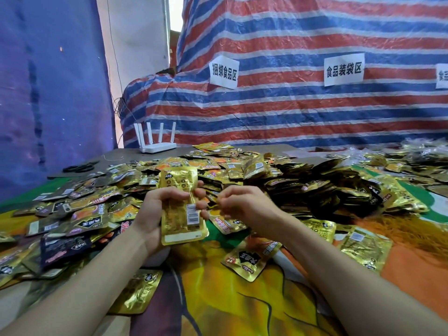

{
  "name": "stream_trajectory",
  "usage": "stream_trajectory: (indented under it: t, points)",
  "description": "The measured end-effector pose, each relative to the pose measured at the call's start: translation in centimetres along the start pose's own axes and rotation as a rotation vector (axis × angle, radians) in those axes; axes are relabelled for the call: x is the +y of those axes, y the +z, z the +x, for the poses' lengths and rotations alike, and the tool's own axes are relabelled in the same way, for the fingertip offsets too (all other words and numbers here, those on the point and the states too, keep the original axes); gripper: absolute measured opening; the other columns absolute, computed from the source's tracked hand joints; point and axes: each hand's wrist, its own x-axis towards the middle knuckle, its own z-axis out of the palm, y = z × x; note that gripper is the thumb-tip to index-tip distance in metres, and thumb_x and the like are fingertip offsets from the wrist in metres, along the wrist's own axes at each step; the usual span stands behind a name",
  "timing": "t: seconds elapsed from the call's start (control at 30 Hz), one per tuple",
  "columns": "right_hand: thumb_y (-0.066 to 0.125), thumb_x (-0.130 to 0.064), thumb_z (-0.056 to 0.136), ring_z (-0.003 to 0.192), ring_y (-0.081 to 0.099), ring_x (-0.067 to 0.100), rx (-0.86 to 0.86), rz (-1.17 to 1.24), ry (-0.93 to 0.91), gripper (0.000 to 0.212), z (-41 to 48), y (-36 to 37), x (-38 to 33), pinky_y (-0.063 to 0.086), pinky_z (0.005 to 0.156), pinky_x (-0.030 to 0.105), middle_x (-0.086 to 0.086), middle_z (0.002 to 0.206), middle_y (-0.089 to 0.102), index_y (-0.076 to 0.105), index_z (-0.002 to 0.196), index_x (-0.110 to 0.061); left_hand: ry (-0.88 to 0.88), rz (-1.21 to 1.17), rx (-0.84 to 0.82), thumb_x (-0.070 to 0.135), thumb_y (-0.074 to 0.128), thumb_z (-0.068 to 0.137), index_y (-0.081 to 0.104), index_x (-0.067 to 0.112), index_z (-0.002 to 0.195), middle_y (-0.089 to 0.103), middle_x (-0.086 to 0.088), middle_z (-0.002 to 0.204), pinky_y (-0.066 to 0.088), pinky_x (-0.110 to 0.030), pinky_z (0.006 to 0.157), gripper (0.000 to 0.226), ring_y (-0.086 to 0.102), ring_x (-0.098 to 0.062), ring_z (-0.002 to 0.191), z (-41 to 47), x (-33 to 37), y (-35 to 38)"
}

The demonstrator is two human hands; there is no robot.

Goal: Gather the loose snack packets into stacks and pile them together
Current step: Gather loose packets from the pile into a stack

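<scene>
Here, in the head view, the left hand (155, 212) has its fingers wrapped round a stack of gold packets (180, 214) above the surface (218, 299). The right hand (244, 202) curls beside it; whether it pinches anything, I cannot tell. A slack grip could let the slick packets fan into the loose heap (278, 173) behind.

A stack of gold packets (180, 209) is standing upright in the left hand (152, 214), its barcoded back facing up. Loose gold and black packets (242, 170) are lying heaped across the table behind it, with single packets (252, 259) lying flat nearer.
</scene>
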Motion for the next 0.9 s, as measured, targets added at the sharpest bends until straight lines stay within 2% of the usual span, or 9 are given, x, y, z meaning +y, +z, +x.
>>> stream_trajectory:
  t: [0.1, 0.2, 0.27, 0.33, 0.43, 0.57, 0.73, 0.83, 0.9]
  points:
    - [0.059, -0.009, 0.069, 0.075, 0.063, 0.023, -0.067, 0.521, -0.029, 0.01, -0.3, -0.4, -1.1, 0.055, 0.084, 0.033, 0.009, 0.075, 0.065, 0.066, 0.062, -0.011, 0.011, -0.017, 0.036, 0.004, 0.046, 0.079, 0.057, 0.002, 0.112, 0.058, -0.008, 0.087, 0.055, -0.036, 0.063, 0.035, 0.057, -0.02, 0.067, 0.1, 0.2, -0.3]
    - [0.045, -0.008, 0.074, 0.076, 0.066, 0.027, -0.133, 0.745, -0.044, 0.021, -0.7, -0.4, -1.4, 0.048, 0.103, 0.045, 0.008, 0.071, 0.061, 0.063, 0.063, -0.01, -0.017, 0.004, 0.017, 0.003, 0.051, 0.075, 0.058, 0.002, 0.111, 0.058, -0.008, 0.087, 0.054, -0.036, 0.064, 0.037, 0.056, -0.02, 0.067, 0.1, -0.3, -0.1]
    - [0.046, -0.002, 0.076, 0.069, 0.065, 0.024, -0.137, 0.816, -0.061, 0.024, -0.9, -0.3, -1.4, 0.054, 0.097, 0.043, 0.005, 0.068, 0.058, 0.07, 0.078, -0.007, -0.03, -0.005, -0.02, 0.001, 0.061, 0.069, 0.06, 0.001, 0.108, 0.059, -0.009, 0.089, 0.055, -0.037, 0.066, 0.039, 0.057, -0.021, 0.069, 0.2, -0.6, 0.1]
    - [0.051, 0.001, 0.077, 0.056, 0.057, 0.016, -0.129, 0.867, -0.066, 0.035, -0.9, -0.1, -1.4, 0.061, 0.077, 0.036, 0.002, 0.07, 0.058, 0.072, 0.105, -0.007, -0.048, -0.032, -0.049, 0.0, 0.072, 0.061, 0.061, 0.0, 0.106, 0.059, -0.009, 0.09, 0.055, -0.039, 0.067, 0.046, 0.059, -0.022, 0.07, 0.3, -0.8, 0.2]
    - [0.056, 0.0, 0.083, 0.043, 0.048, 0.006, -0.116, 0.724, -0.041, 0.048, -0.5, 0.0, -1.3, 0.059, 0.059, 0.025, 0.0, 0.083, 0.071, 0.069, 0.126, -0.017, -0.086, 0.028, -0.023, 0.002, 0.072, 0.063, 0.065, 0.001, 0.108, 0.061, -0.011, 0.089, 0.056, -0.039, 0.067, 0.045, 0.061, -0.025, 0.071, 0.3, -0.9, 0.1]
    - [0.067, -0.001, 0.088, 0.058, 0.066, 0.016, -0.052, 0.43, 0.002, 0.053, -0.4, 0.2, -1.1, 0.059, 0.061, 0.028, 0.012, 0.115, 0.075, 0.063, 0.136, -0.024, -0.08, 0.177, 0.256, 0.01, 0.058, 0.072, 0.077, 0.001, 0.093, 0.068, -0.014, 0.08, 0.057, -0.034, 0.071, 0.03, 0.067, -0.028, 0.068, 0.3, -0.7, -0.1]
    - [0.083, -0.01, 0.066, 0.081, 0.076, 0.037, 0.068, 0.309, 0.03, 0.067, -0.8, 1.2, -0.5, 0.062, 0.064, 0.031, 0.018, 0.106, 0.076, 0.065, 0.13, -0.018, 0.152, 0.082, 0.54, 0.008, 0.052, 0.09, 0.063, 0.005, 0.082, 0.07, -0.01, 0.067, 0.055, -0.033, 0.064, 0.014, 0.069, -0.023, 0.056, 0.8, 0.1, -0.6]
    - [0.089, -0.018, 0.058, 0.084, 0.076, 0.036, 0.066, 0.21, 0.021, 0.076, -1.2, 3.4, -0.3, 0.062, 0.065, 0.031, 0.014, 0.098, 0.078, 0.065, 0.13, -0.017, 0.227, 0.037, 0.572, 0.008, 0.056, 0.092, 0.06, 0.008, 0.083, 0.07, -0.009, 0.071, 0.057, -0.032, 0.056, 0.011, 0.07, -0.021, 0.055, 1.0, 0.2, -0.6]
    - [0.092, -0.013, 0.063, 0.088, 0.077, 0.029, 0.069, 0.164, 0.008, 0.072, -1.5, 5.1, -0.2, 0.062, 0.065, 0.032, 0.008, 0.101, 0.078, 0.067, 0.13, -0.023, 0.278, 0.01, 0.588, 0.007, 0.059, 0.092, 0.06, 0.008, 0.086, 0.071, -0.011, 0.08, 0.059, -0.037, 0.055, 0.006, 0.072, -0.023, 0.059, 1.2, -0.1, -0.1]
